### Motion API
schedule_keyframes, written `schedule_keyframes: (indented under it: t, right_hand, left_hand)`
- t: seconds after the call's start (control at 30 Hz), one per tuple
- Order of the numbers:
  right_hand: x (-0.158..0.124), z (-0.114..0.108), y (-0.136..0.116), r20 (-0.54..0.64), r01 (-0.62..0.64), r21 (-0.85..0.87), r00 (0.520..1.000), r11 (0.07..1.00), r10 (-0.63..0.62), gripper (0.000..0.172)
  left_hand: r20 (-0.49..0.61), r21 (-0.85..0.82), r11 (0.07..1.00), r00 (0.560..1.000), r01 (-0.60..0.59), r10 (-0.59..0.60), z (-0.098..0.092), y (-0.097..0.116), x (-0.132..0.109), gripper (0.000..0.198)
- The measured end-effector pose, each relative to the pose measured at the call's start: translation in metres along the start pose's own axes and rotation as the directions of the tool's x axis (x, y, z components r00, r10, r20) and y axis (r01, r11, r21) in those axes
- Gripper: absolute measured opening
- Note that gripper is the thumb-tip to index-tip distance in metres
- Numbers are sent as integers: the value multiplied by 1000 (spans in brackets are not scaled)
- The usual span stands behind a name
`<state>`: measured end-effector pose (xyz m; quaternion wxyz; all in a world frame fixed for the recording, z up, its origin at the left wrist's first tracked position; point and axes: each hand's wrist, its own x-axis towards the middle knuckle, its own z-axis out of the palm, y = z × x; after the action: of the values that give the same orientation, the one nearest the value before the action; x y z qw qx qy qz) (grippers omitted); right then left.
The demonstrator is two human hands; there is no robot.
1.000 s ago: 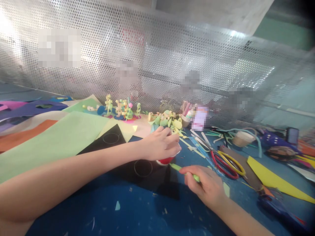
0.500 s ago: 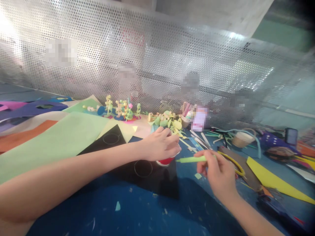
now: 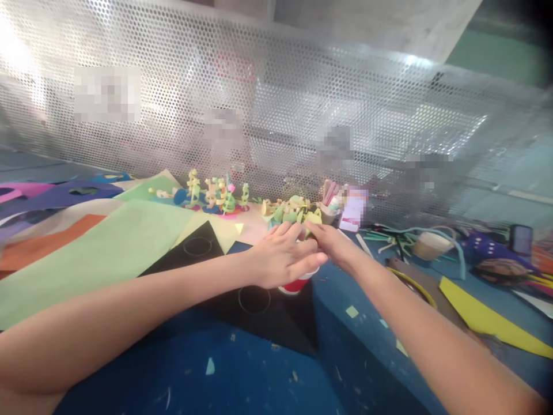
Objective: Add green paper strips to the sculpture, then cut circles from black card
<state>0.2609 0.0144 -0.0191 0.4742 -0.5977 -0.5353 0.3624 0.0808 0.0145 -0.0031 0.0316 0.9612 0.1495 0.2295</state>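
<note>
1. The left hand [image 3: 280, 259] lies over a red-and-white round object [image 3: 298, 285] on black sheet [image 3: 279, 324]; its grip I can't tell.
2. Just beside, the right hand [image 3: 332, 243]; its grip's hidden too.

The bare left hand [image 3: 285, 253] hides most of a rounded red-and-white object [image 3: 297, 285] from me; whether the bare right hand's [image 3: 334, 245] half-covered fingers hold anything, I cannot tell.

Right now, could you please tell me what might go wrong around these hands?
The right hand, so close to the left hand, might nudge it and shift the red-and-white object on the black sheet. It could also knock the heaped pale-green pieces just beyond.
</note>
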Motion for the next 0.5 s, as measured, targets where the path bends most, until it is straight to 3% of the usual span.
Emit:
schedule_keyframes:
  t: [0.2,0.3,0.5]
  right_hand:
    - [21,22,0,176,74,-45,982,996,-65,17]
    - [28,22,4,191,123,-79,976,989,-106,6]
    - [36,22,9,174,217,-135,966,967,-192,9]
  left_hand:
    - [12,-20,1000,1000,-15,15,2,-3,1,46]
    - [12,-36,999,1000,-10,10,3,-4,1,49]
    - [13,-26,1000,1000,-12,13,3,-4,1,51]
